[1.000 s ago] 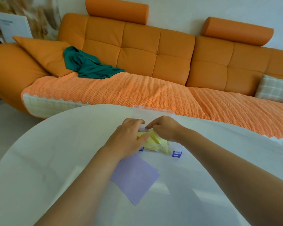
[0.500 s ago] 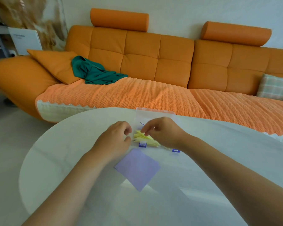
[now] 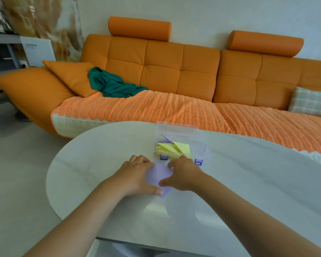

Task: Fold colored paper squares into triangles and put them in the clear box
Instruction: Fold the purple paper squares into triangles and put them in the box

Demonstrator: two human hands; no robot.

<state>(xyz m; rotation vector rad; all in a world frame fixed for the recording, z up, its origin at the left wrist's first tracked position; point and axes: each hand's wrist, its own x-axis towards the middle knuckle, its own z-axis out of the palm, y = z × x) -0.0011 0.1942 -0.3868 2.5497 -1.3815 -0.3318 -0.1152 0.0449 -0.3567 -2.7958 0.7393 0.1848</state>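
Head camera: a person's two hands settle on a lavender paper square (image 3: 158,174) lying flat on the pale round worktop (image 3: 100,164), just in front of the clear box (image 3: 176,127).

The left hand (image 3: 137,175) lies on the sheet's left side. Its fingers (image 3: 139,159) are held close together, and its thumb runs along the near edge towards the near corner. The right hand (image 3: 183,175) covers the right side. Its fingers (image 3: 171,164) bend at the sheet's far corner and its thumb is spread wide across the paper. Whether they pinch that corner or only press on it cannot be told.

The box stands open, its two purple latches (image 3: 164,157) facing the person. It holds a fanned stack of yellow folded triangles (image 3: 172,150), and a sliver of purple paper (image 3: 166,137) shows behind them.

By this evidence the task is well under way. Several pieces are folded and stowed, while the lavender square shows no crease yet. It remains to be folded corner to corner, pressed flat and placed with the others. No further loose squares are visible on the worktop, so this looks like the last sheet in view.

Behind the worktop runs an orange sofa (image 3: 156,71), with a green cloth (image 3: 113,84) crumpled on its seat and a plaid cushion (image 3: 309,101) at the far right.
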